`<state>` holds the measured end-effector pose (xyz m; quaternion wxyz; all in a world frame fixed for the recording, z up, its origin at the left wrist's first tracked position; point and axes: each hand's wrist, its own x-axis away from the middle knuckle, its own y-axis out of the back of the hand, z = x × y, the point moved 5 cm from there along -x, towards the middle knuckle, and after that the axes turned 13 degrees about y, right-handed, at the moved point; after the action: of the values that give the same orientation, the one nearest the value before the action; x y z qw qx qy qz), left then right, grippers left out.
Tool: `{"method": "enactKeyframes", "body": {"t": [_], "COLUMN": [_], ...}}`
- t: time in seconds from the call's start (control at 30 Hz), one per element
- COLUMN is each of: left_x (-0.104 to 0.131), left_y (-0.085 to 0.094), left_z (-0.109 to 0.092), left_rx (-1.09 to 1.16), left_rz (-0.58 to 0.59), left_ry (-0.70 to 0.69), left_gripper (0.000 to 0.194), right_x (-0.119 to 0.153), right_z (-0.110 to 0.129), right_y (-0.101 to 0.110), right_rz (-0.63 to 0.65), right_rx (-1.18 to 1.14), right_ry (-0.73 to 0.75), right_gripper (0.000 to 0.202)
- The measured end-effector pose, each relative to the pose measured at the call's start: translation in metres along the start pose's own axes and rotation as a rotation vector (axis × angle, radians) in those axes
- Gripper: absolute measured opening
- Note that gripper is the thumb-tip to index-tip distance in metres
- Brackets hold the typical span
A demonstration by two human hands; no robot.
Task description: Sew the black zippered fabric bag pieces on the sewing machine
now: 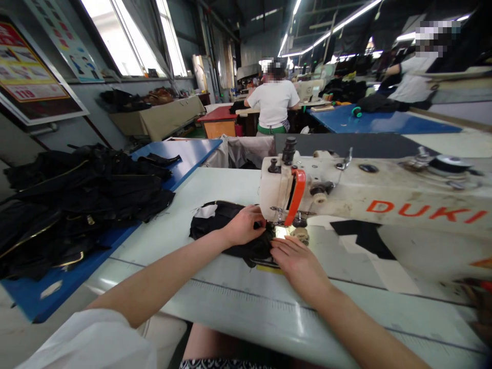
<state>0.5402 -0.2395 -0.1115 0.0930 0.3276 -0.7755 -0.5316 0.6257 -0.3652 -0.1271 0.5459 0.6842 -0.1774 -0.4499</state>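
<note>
A black fabric piece [215,221] with a zipper along its edge lies on the bed of the sewing machine [330,187], partly under the head. A small white patch [206,211] shows on its far left end. My left hand [246,225] is closed on the fabric just left of the needle area, thumb and fingers curled together. Flat against the fabric's right edge, in front of the lit presser foot area, rests my right hand [294,256] with its fingers stretched out. The needle itself is hidden by the hands and the machine head.
Black garment pieces with gold zippers [84,195] are heaped on a blue table [154,179] at the left. Black and white scraps [363,238] lie under the machine arm. A ruler strip [238,292] runs along the table's front. Two other people [273,102] are farther back.
</note>
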Motion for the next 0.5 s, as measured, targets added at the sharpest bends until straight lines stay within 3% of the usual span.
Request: {"method": "enactKeyframes", "body": {"t": [0.1,0.17,0.27,0.4,0.5], "left_x": [0.014,0.026,0.038,0.034,0.025], "left_y": [0.015,0.027,0.031,0.023,0.019], "left_z": [0.003,0.015,0.032,0.023,0.006], "left_rx": [-0.075,-0.097,-0.132,-0.125,0.017], "left_rz": [-0.135,-0.257,-0.268,-0.236,-0.254], "left_ry": [0.060,0.213,0.426,0.388,0.318], "left_gripper": [0.025,0.039,0.030,0.014,0.012], "right_x": [-0.001,-0.001,-0.002,-0.003,-0.004], "right_z": [0.001,0.002,0.003,0.004,0.005], "right_y": [0.001,0.002,0.002,0.003,0.004], "right_rz": [0.018,0.031,0.036,0.022,0.022], "right_rx": [0.008,0.012,0.025,0.042,0.037], "right_ry": [0.019,0.024,0.018,0.002,-0.011], "right_gripper": [0.019,0.020,0.018,0.013,0.010]}}
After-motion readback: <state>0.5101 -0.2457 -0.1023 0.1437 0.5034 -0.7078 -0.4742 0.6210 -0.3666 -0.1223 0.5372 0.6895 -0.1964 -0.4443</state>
